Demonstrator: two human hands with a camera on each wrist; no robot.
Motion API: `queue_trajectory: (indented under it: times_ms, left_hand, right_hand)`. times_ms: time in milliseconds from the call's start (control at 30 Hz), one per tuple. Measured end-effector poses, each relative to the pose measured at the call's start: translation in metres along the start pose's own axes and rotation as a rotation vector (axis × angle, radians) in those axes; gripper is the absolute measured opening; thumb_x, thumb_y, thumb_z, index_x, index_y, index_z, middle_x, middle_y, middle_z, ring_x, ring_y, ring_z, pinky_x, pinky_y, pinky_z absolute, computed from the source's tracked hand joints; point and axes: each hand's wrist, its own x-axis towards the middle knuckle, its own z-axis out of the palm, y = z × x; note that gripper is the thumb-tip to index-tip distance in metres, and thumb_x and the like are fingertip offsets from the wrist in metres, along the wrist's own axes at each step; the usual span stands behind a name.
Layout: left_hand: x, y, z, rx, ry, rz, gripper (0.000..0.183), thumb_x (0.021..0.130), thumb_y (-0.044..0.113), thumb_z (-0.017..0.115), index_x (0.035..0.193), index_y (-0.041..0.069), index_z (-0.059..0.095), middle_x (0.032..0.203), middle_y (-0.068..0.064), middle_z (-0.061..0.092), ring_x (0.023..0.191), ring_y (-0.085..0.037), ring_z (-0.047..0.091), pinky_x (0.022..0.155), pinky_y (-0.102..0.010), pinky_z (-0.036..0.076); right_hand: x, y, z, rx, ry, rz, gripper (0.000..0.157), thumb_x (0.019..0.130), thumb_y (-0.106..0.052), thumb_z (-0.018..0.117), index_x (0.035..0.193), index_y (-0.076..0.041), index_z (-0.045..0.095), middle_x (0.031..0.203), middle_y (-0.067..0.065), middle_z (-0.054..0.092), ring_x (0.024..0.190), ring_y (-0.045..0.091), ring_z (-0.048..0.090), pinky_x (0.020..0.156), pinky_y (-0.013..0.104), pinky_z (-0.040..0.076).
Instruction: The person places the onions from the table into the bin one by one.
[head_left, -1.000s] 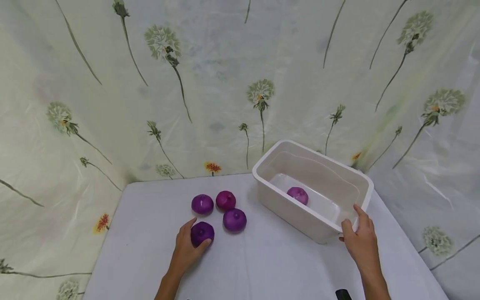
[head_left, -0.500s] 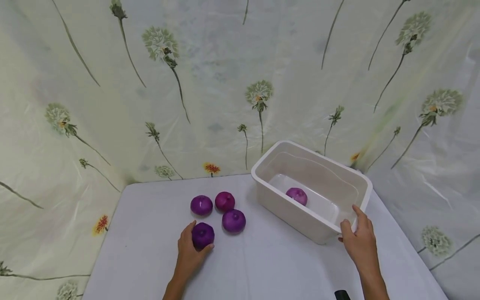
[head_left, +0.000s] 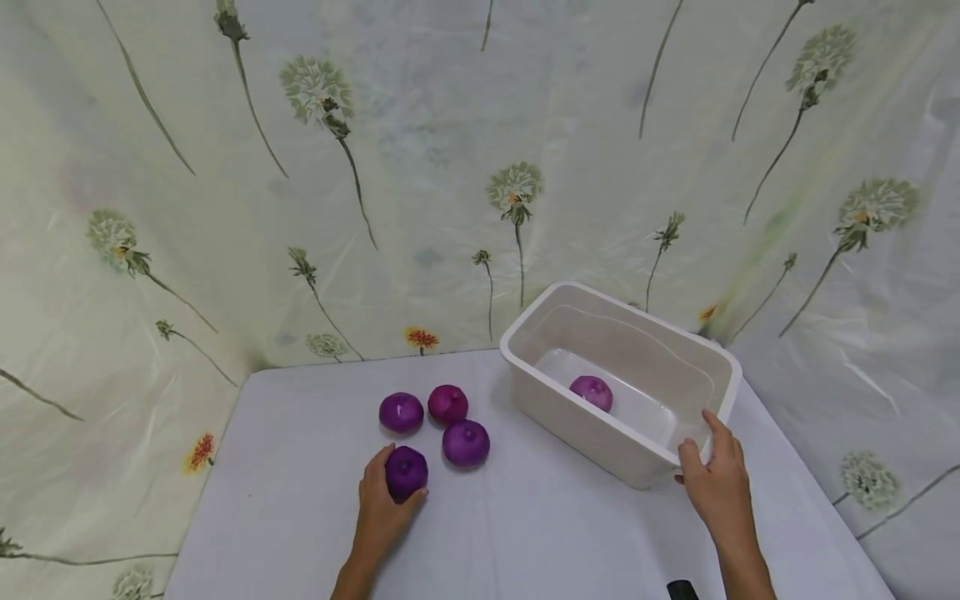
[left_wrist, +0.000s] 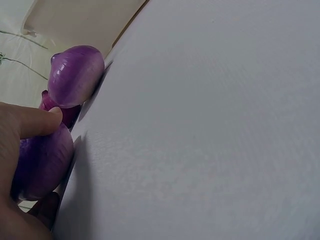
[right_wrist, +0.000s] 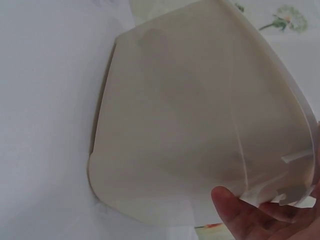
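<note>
My left hand [head_left: 381, 512] grips a purple onion [head_left: 407, 473] from its left side, thumb on the near side and fingers on the far side. In the left wrist view this onion [left_wrist: 42, 162] sits at or very close to the tabletop; I cannot tell whether it touches. Just beyond it are two more purple onions [head_left: 401, 412] [head_left: 466, 443] and a redder one [head_left: 447, 404]. At the right, my right hand [head_left: 716, 479] holds the near corner of a white plastic bin [head_left: 577, 421] by its rim. One onion [head_left: 592, 392] lies inside on the bin's floor.
A white cloth covers the table [head_left: 300, 450]. Behind and on both sides hangs a dandelion-printed curtain [head_left: 435, 167], close to the bin's back. A black object [head_left: 682, 590] pokes in at the bottom edge, near the right forearm.
My left hand and the onion in it have shifted slightly to the right, towards the other onions. The right hand stays on the bin's corner. The head view has drifted a little.
</note>
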Motion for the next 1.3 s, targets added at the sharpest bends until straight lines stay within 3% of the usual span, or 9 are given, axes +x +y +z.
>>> queue_trajectory:
  times_ms: [500,900,1100,1300]
  left_hand:
    - [0.002,0.003,-0.007,-0.080,-0.035,-0.040,0.090,0.077,0.019,0.085,0.151,0.015,0.035,0.152,-0.014,0.040,0.141,-0.036,0.040,0.112,-0.061,0.035]
    - [0.005,0.012,-0.016,-0.093,-0.053,-0.022,0.089,0.079,0.022,0.084,0.152,0.011,0.035,0.150,-0.017,0.041,0.138,-0.035,0.045,0.112,-0.058,0.037]
    - [0.015,0.025,-0.022,-0.102,-0.063,0.024,0.088,0.080,0.022,0.084,0.151,0.009,0.035,0.148,-0.018,0.041,0.136,-0.035,0.046,0.111,-0.056,0.039]
    - [0.030,0.049,-0.028,-0.088,-0.082,0.060,0.086,0.081,0.024,0.082,0.151,0.010,0.034,0.148,-0.022,0.039,0.134,-0.040,0.047,0.109,-0.060,0.041]
  right_hand:
    - [-0.004,-0.004,0.000,-0.011,0.007,0.027,0.062,0.101,-0.027,0.040,0.160,-0.015,0.022,0.147,0.031,0.034,0.114,0.057,0.053,0.059,0.033,0.061]
    - [-0.001,-0.001,0.001,-0.001,0.009,-0.025,0.061,0.101,-0.022,0.038,0.158,-0.007,0.023,0.140,0.035,0.036,0.110,0.060,0.054,0.054,0.026,0.058]
    - [-0.002,-0.003,0.000,-0.002,0.003,-0.012,0.062,0.101,-0.024,0.039,0.159,-0.010,0.022,0.143,0.033,0.035,0.112,0.058,0.054,0.056,0.029,0.060]
    - [-0.002,-0.003,-0.001,-0.016,-0.004,0.004,0.062,0.101,-0.024,0.039,0.159,-0.009,0.021,0.145,0.034,0.034,0.111,0.060,0.054,0.055,0.028,0.059]
